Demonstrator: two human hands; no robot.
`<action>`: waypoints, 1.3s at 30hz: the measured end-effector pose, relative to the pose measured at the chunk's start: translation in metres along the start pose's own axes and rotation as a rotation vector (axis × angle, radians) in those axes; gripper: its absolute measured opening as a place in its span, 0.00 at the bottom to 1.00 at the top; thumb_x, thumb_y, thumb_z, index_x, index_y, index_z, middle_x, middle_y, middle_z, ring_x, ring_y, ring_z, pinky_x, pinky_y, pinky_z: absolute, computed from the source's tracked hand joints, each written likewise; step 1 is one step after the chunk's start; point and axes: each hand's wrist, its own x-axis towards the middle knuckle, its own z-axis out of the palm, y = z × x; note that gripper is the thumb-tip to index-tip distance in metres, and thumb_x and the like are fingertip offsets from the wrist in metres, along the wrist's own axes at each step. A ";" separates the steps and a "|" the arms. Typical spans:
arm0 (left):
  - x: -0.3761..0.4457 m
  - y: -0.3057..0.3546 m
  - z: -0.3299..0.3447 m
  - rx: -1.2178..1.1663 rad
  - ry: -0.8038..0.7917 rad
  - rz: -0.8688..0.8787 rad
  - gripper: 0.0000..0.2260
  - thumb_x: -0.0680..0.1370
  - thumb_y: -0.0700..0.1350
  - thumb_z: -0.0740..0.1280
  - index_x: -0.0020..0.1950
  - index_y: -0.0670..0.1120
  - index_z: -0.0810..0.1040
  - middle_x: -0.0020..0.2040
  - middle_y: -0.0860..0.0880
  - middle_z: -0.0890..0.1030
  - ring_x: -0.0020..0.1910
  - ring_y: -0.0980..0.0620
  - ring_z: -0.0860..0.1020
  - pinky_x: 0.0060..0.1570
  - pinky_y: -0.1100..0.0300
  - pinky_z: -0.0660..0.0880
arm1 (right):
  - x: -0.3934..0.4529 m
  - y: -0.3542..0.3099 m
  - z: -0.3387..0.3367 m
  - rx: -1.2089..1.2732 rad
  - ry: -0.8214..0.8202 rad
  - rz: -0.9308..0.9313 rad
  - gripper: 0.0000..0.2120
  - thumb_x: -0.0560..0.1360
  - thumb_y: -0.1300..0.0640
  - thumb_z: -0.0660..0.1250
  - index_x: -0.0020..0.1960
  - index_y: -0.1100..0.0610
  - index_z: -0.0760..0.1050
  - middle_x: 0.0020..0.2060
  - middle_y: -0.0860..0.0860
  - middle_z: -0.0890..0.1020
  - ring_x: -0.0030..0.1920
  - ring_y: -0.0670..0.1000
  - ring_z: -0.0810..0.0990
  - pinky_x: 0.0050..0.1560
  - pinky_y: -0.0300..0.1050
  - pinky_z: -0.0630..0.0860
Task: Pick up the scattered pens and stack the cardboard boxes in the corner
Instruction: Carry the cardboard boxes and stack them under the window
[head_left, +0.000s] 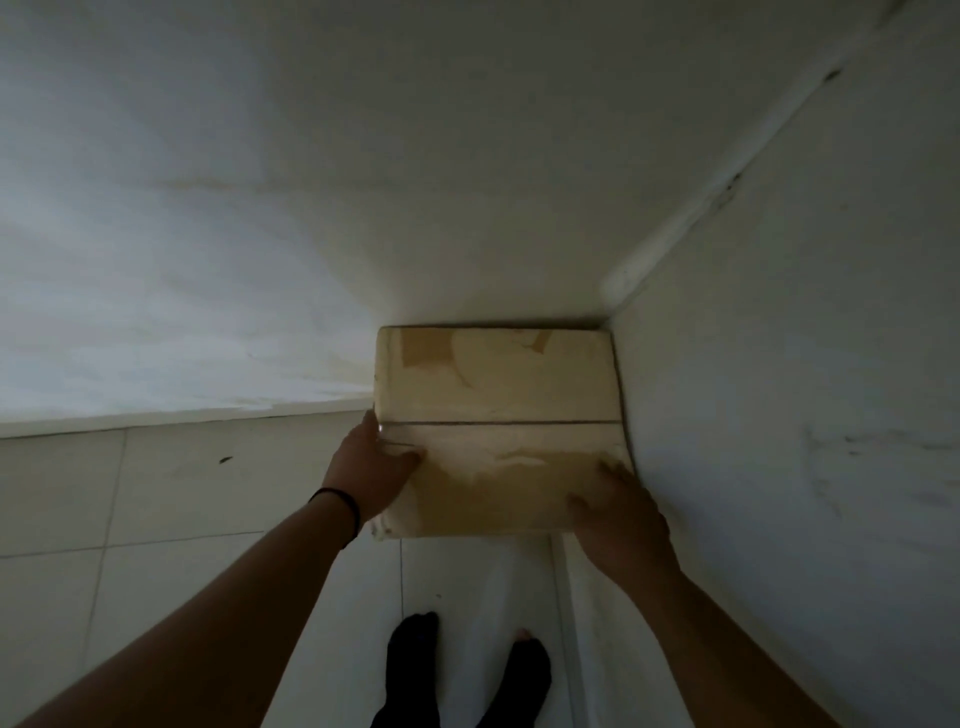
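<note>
Stacking is the step in hand: you hold the cardboard box in the corner, close against both walls. Your left hand grips its left edge with the thumb on top; your right hand lies on the near right corner, fingers spread, and I cannot tell if they curl under. What is below the box is hidden. I judge you should next check that it sits level, then release. No pens are visible.

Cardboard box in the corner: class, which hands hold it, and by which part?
Both. The left hand holds the cardboard box at its near left edge, thumb on top; the right hand holds its near right corner.
</note>
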 end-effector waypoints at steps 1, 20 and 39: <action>-0.007 0.007 -0.004 -0.011 0.033 0.021 0.27 0.75 0.45 0.68 0.72 0.44 0.63 0.68 0.42 0.72 0.64 0.40 0.71 0.58 0.52 0.70 | -0.005 -0.001 -0.008 0.013 0.003 0.003 0.30 0.79 0.45 0.57 0.77 0.53 0.54 0.77 0.51 0.54 0.76 0.54 0.56 0.73 0.52 0.59; -0.213 0.211 -0.145 -0.250 0.122 0.543 0.20 0.74 0.50 0.69 0.64 0.45 0.75 0.56 0.48 0.78 0.56 0.51 0.76 0.54 0.58 0.71 | -0.197 -0.072 -0.261 0.448 0.320 -0.268 0.23 0.78 0.45 0.60 0.69 0.55 0.70 0.68 0.53 0.73 0.68 0.53 0.71 0.65 0.43 0.64; -0.323 0.292 -0.255 -0.327 0.209 0.862 0.11 0.76 0.49 0.66 0.57 0.47 0.76 0.54 0.48 0.78 0.56 0.50 0.75 0.60 0.53 0.71 | -0.314 -0.127 -0.381 0.776 0.649 -0.587 0.07 0.78 0.48 0.63 0.50 0.50 0.76 0.40 0.42 0.78 0.40 0.40 0.74 0.37 0.35 0.68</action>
